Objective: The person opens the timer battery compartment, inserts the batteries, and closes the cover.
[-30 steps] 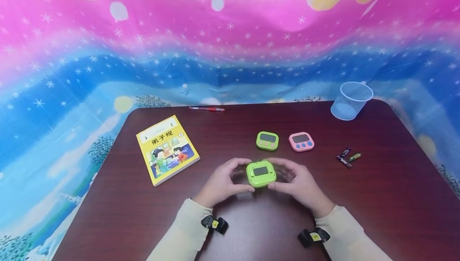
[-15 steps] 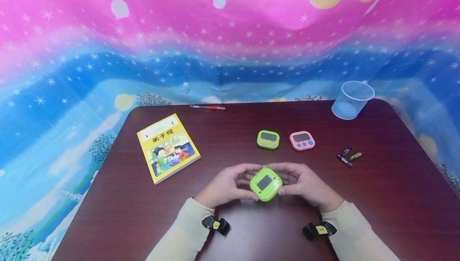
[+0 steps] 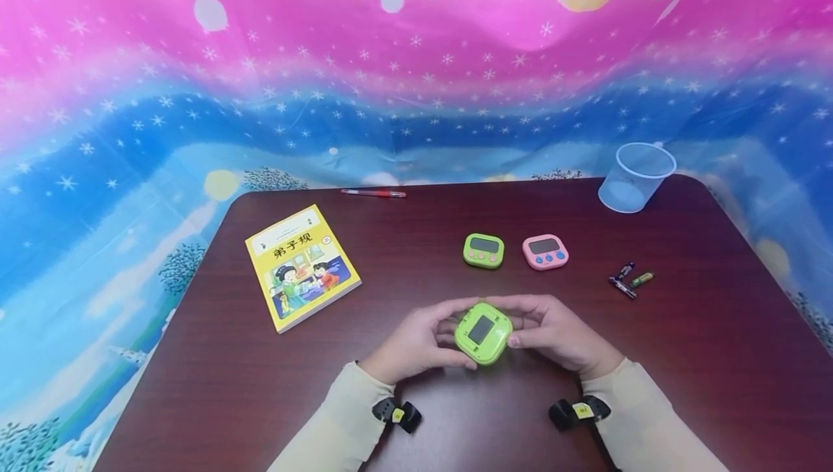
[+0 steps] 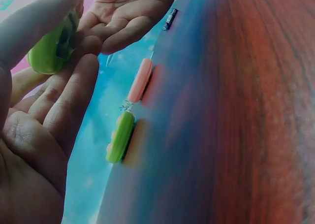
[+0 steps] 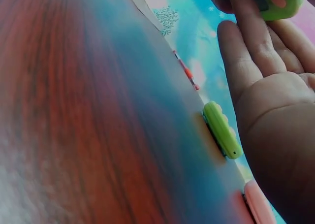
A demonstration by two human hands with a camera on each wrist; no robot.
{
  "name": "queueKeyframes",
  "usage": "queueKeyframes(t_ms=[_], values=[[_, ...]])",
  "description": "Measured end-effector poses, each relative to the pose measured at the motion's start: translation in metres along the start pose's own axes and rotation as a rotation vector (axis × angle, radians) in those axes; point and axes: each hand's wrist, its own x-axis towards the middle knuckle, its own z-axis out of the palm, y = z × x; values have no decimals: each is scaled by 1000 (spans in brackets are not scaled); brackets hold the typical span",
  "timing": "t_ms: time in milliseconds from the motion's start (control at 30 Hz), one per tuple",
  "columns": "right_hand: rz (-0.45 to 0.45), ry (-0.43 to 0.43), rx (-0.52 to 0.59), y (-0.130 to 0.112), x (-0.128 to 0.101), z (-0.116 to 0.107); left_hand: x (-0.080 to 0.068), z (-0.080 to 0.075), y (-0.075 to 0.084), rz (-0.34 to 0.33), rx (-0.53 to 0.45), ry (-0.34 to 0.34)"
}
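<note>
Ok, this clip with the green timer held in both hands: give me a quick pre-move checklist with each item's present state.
1. Both hands on the held green timer: ok, left hand and right hand grip its opposite sides.
2. Timer lifted off the table: ok, the wrist views show it raised.
3. Back side facing up: ok, dark recess visible, no buttons in the head view.
4. Batteries within sight: ok, lying to the right, apart from the hands.
5. Second green timer and pink timer out of the way: ok, beyond the hands.
6. Battery cover open: cannot tell.
</note>
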Motion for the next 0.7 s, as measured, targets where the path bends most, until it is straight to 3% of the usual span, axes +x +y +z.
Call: queueKeyframes(t_ms=[167, 333, 500, 700], values=[[-4, 82, -113, -4, 3, 6, -1, -3, 0, 11, 34, 71], [45, 276, -278, -13, 7, 17, -1, -2, -1, 19, 121, 209], [35, 428, -334, -17, 11, 32, 0, 1, 0, 48, 153, 340], [-45, 488, -398, -15, 13, 48, 3, 10, -1, 97, 124, 449]])
